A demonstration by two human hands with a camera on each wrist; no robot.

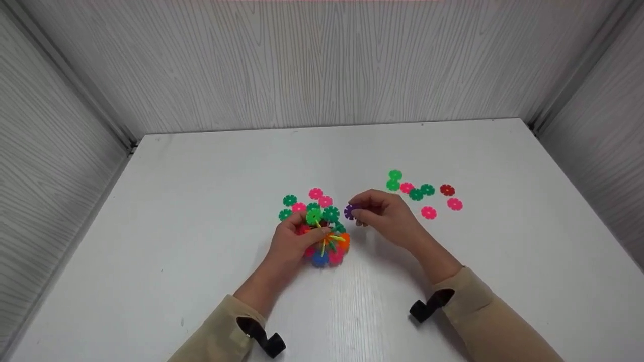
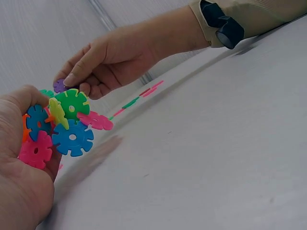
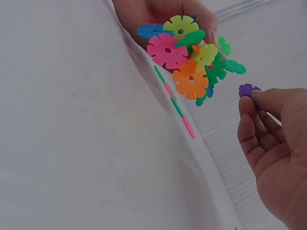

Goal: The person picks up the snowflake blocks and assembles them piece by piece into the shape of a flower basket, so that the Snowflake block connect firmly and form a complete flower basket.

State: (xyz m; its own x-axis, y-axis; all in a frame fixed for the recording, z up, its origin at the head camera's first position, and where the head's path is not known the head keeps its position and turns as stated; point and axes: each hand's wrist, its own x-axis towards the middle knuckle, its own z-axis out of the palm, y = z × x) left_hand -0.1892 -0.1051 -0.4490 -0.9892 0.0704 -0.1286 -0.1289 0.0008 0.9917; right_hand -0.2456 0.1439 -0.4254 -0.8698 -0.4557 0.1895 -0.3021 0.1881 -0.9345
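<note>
One purple notched disc [image 1: 349, 211] pinched beside a many-coloured cluster [image 1: 330, 242]

The left hand [image 1: 293, 237] grips the cluster of interlocked notched discs, its thumb over the pieces, about midway between the left and right edges of the white surface [image 1: 201, 226]. The fingers of the right hand [image 1: 393, 219] pinch the purple disc by its rim, toward the surface's right edge from the cluster; the right wrist view shows a gap between the two. Eight loose discs [image 1: 416, 194], pink, red and two shades of green, lie scattered farther toward the right edge. Several green and pink discs [image 1: 316, 193] show on the cluster's far-edge side; which of them join it cannot be told.
</note>
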